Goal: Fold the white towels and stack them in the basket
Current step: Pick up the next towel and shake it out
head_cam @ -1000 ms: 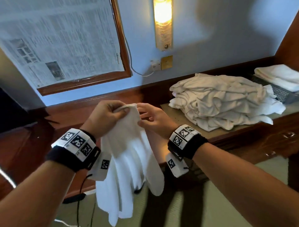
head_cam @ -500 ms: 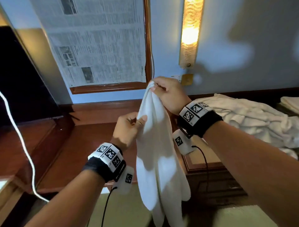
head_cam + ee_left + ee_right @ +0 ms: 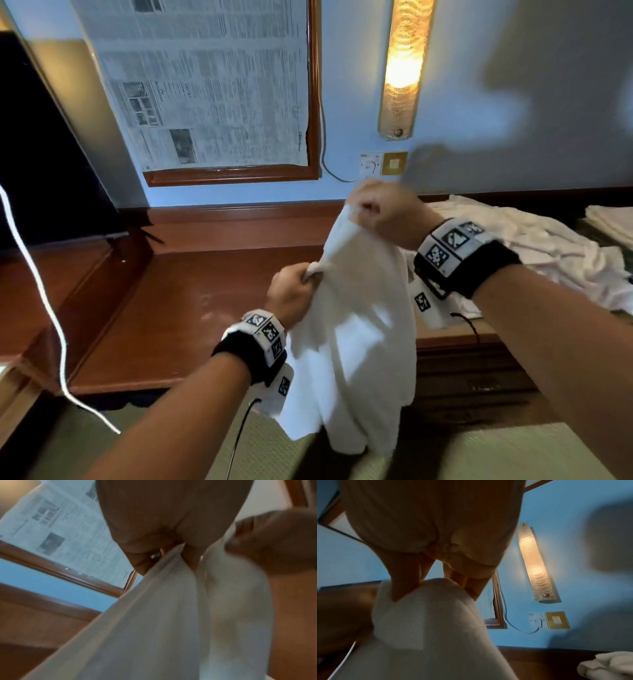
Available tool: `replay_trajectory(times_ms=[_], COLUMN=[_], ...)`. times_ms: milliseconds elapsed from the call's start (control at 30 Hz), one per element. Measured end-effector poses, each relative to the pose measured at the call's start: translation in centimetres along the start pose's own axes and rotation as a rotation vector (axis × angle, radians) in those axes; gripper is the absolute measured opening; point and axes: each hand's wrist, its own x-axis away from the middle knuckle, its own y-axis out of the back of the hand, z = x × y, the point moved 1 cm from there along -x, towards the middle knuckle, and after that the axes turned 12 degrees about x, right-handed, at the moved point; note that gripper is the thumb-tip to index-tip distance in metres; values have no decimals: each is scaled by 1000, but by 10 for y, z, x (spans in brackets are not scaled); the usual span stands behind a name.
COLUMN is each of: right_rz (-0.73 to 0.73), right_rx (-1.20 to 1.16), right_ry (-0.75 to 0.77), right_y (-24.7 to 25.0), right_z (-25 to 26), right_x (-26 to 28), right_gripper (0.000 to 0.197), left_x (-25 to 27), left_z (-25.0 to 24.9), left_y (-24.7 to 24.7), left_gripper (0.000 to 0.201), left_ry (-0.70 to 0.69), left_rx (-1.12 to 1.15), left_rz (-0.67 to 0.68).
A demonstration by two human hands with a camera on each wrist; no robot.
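A white towel (image 3: 356, 329) hangs in the air in front of the wooden counter (image 3: 191, 308). My right hand (image 3: 380, 212) pinches its top corner, highest of the two. Lower and to the left, my left hand (image 3: 298, 287) grips the towel's edge in a fist. The left wrist view shows the cloth (image 3: 154, 622) running down from my left fingers (image 3: 154, 555). In the right wrist view my right fingers (image 3: 412, 577) curl over the towel (image 3: 426, 628). A heap of unfolded white towels (image 3: 534, 250) lies on the counter to the right. Folded towels (image 3: 613, 222) show at the far right edge; the basket under them is hidden.
A framed newspaper (image 3: 212, 85) and a lit wall lamp (image 3: 404, 65) hang on the blue wall behind. A dark screen (image 3: 41, 137) stands at the left, with a white cable (image 3: 37, 291) hanging beside it. Green carpet (image 3: 479, 452) covers the floor below.
Both hands have spread apart along the towel's edge. The right hand rose with the corner, then moved right; the left slid down the edge and closed into a fist. My view swung left and up.
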Motion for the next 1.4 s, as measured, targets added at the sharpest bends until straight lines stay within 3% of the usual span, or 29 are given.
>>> replay_trajectory(times_ms=[100, 167, 300, 433, 500, 567, 633, 700, 800, 867, 933, 1067, 1100, 1167, 1300, 1400], right_rz=[327, 391, 222, -42, -163, -193, -241, -280, -273, -246, -243, -284, -294, -311, -316, -245], right_rx=[20, -2, 82, 54, 41, -2, -43, -103, -145, -142, -121, -60, -41, -27, 19, 143], right_ry=[36, 40, 66, 96, 90, 54, 26, -8, -40, -15, 11, -61, -78, -135, -340, -493], right_y=[-29, -47, -49, -30, -20, -10, -4, -2, -8, -12, -13, -3, 0, 6, 10, 8], right_z=[9, 4, 0, 7, 3, 3, 3, 5, 12, 19, 24, 15, 11, 1, -37, -60], right_x=[23, 35, 34, 12, -4, -20, -32, -40, -47, -49, -50, -51, -51, -47, -29, -10], right_gripper=[11, 19, 13, 6, 12, 16, 16, 18, 16, 12, 10, 10, 10, 11, 13, 17], left_x=[-22, -32, -27, 1, 17, 32, 42, 48, 47, 41, 35, 38, 40, 46, 60, 56], left_z=[-29, -46, -53, -15, 4, 19, 32, 43, 34, 21, 17, 30, 39, 60, 84, 79], left_y=[0, 5, 17, 32, 39, 46, 50, 56, 62, 65, 68, 75, 76, 79, 92, 103], left_gripper=[25, 21, 11, 35, 28, 13, 13, 20, 56, 62, 55, 13, 6, 13, 13, 9], left_ry=[-76, -151, -227, -54, 6, 65, 103, 129, 57, -39, -85, -73, -34, 93, 375, 385], left_rx=[-63, -114, -37, 213, 271, 342, 331, 358, 397, 346, 214, -80, -167, -304, -355, -364], left_rz=[139, 218, 191, 11, -35, -84, -117, -143, -147, -140, -149, -165, -145, -104, -114, -167])
